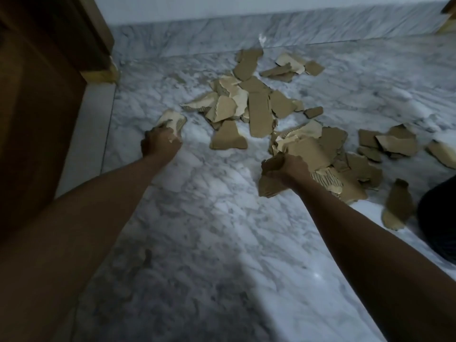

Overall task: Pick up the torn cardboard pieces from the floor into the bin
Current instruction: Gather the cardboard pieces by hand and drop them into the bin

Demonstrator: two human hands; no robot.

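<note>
Several torn brown cardboard pieces (259, 112) lie scattered over the marble floor (197, 230), from the middle to the right edge. My left hand (160, 145) grips a pale torn piece (172, 119) at the left of the scatter. My right hand (286, 169) grips a bunch of cardboard pieces (308, 149) low over the floor, and one brown piece (269, 187) hangs below its knuckles. No bin is in view.
A dark wooden door or cabinet (44, 95) stands along the left side. A marble skirting and white wall (246, 25) run across the back. A dark rounded shape (439, 218) sits at the right edge beside a loose cardboard piece (397, 206).
</note>
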